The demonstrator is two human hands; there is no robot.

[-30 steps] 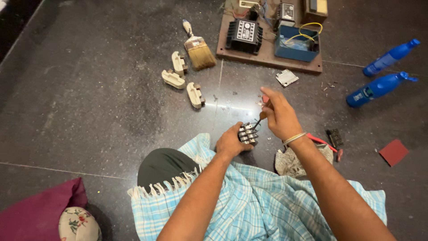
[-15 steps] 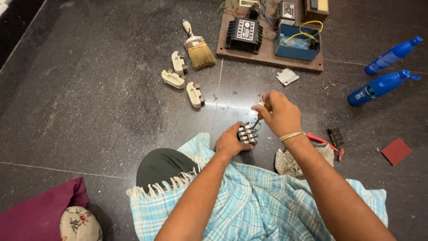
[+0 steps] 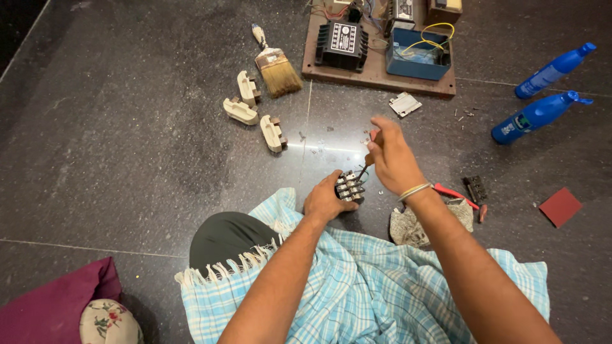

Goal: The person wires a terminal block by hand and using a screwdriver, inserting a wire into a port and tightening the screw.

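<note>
Head view of a person seated on a dark stone floor (image 3: 127, 140), a light blue checked cloth (image 3: 376, 286) across the lap. The left hand (image 3: 326, 200) has its grip closed around a small black terminal block (image 3: 350, 186) with metal screws, held just above the near edge of the floor, in front of the lap. The right hand (image 3: 392, 156) has its grip closed on the handle of a screwdriver (image 3: 368, 159), whose shaft slants down to the top of the block; the tip appears to touch it. A pale bangle (image 3: 414, 190) circles the right wrist.

Far left of the hands lie three cream ceramic fuse pieces (image 3: 255, 111) and a paintbrush (image 3: 275, 64). At the far edge sits a wooden board (image 3: 382, 79) bearing a black component (image 3: 343, 46) and a blue box (image 3: 417, 56) with yellow wires. Two blue bottles (image 3: 542, 95) lie at far right. Near the right forearm are a grey rag (image 3: 414, 226), red-handled pliers (image 3: 456, 194) and a red square of sandpaper (image 3: 560, 206). A maroon cushion (image 3: 57, 299) occupies the near left corner.
</note>
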